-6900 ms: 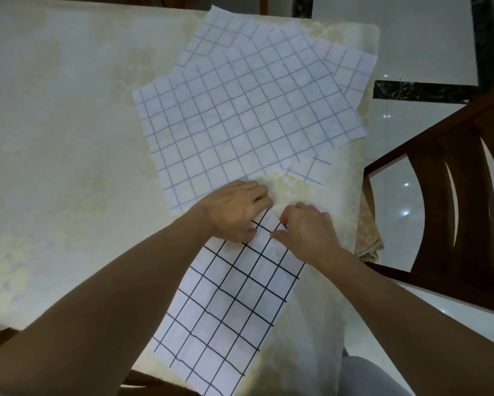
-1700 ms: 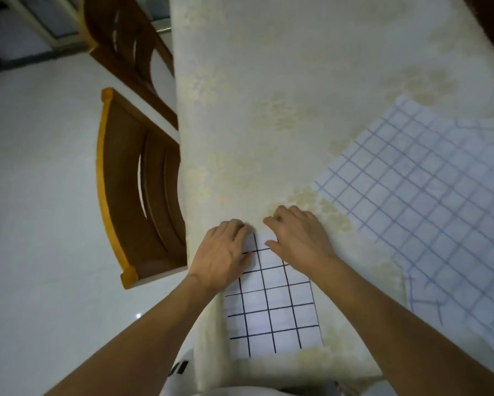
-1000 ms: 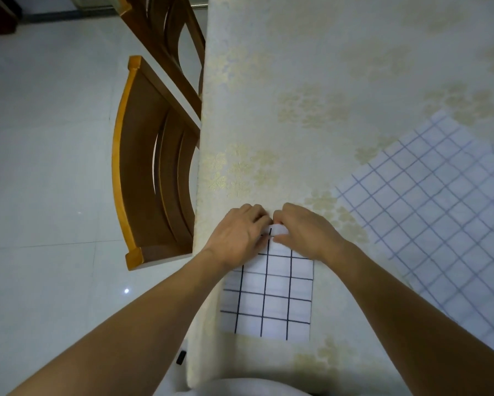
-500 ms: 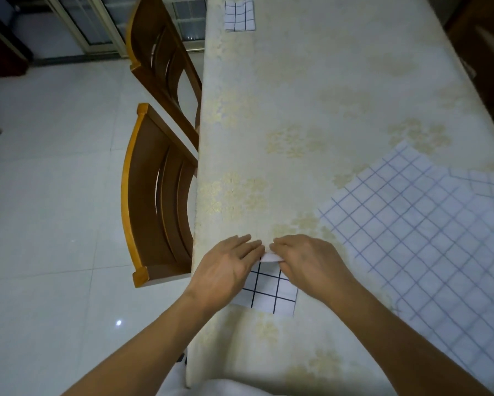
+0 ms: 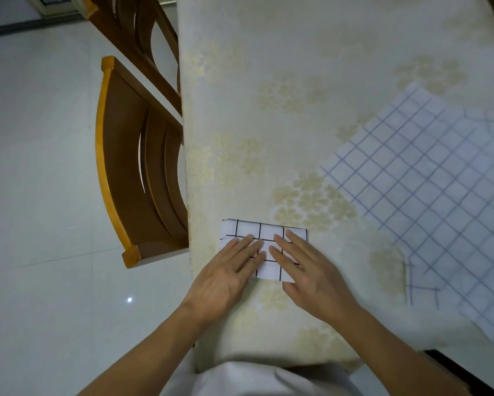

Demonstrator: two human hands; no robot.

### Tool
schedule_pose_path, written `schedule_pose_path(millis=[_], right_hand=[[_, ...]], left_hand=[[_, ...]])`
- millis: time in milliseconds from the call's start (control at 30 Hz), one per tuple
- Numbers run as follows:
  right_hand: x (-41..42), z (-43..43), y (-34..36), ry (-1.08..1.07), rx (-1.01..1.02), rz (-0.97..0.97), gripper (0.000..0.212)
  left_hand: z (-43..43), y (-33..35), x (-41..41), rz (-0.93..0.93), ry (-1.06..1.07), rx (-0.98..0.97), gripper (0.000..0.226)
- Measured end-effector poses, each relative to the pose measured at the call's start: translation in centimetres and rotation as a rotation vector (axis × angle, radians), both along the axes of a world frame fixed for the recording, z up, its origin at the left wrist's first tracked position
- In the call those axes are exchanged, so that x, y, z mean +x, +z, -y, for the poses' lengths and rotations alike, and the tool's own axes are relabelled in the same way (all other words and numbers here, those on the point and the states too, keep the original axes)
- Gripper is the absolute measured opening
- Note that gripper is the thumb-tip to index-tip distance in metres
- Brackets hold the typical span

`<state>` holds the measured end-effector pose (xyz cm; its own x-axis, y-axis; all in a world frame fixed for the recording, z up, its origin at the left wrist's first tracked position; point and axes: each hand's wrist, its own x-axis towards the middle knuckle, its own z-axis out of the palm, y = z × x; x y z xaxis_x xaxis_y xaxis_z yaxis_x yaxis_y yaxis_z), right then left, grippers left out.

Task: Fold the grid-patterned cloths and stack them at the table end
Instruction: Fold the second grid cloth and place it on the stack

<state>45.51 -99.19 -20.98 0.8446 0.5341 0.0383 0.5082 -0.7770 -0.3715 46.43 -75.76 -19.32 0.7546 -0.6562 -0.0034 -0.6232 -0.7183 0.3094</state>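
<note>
Both grips are open and flat. The left grip (image 5: 225, 278) and the right grip (image 5: 311, 272) lie side by side with straight fingers, pressing down on the small folded cloth and grasping nothing. The long counter (image 5: 297, 67), covered in cream fabric with pale gold flowers, runs from near to far. On its right side lie the unfolded white cloths with thin blue grid lines (image 5: 425, 181), overlapping one another. Left of the counter stands a brown wooden chair with an orange-edged back (image 5: 125, 167), and a second chair stands beyond it. The small white folded rectangle of cloth with black grid lines (image 5: 248, 230) sits under the fingertips at the near end, close to the counter's left edge. My judgement of the risks: if the palms lift unevenly, the layers may spring open. A sideways push on the smooth covering could also slide the cloth off the left edge.
</note>
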Motion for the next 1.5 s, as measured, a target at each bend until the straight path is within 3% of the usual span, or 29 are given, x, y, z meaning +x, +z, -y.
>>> schedule_pose_path(millis=[267, 467, 733, 967, 1100, 1267, 1500], right_hand=[[-1.9, -0.7, -1.5, -0.068, 0.011, -0.020, 0.053], [-0.3, -3.8, -0.3, -0.272, 0.083, 0.077, 0.047], [1.7, -6.0, -2.7, -0.327, -0.262, -0.115, 0.068], [0.5, -2.7, -2.3, -0.435, -0.351, -0.188, 0.088], [0.7, -3.5, -1.6, -0.460, -0.260, -0.163, 0.082], [1.0, -5.9, -2.3, -0.331, -0.153, -0.090, 0.060], [0.2, -3.6, -2.7, -0.454, -0.329, -0.168, 0.088]], left_hand=[[-1.2, -1.6, -1.1, -0.119, 0.057, -0.014, 0.052], [1.3, -0.5, 1.7, 0.000, 0.154, -0.045, 0.055], [1.1, -4.3, 3.1, -0.063, 0.169, 0.168, 0.064], [-1.0, -3.4, 3.0, -0.097, 0.208, 0.267, 0.070], [-0.1, -2.5, 2.6, -0.060, 0.204, 0.209, 0.068], [2.2, -3.8, 2.4, -0.059, 0.145, 0.157, 0.062], [-1.7, -3.8, 2.1, -0.104, 0.266, 0.228, 0.068]])
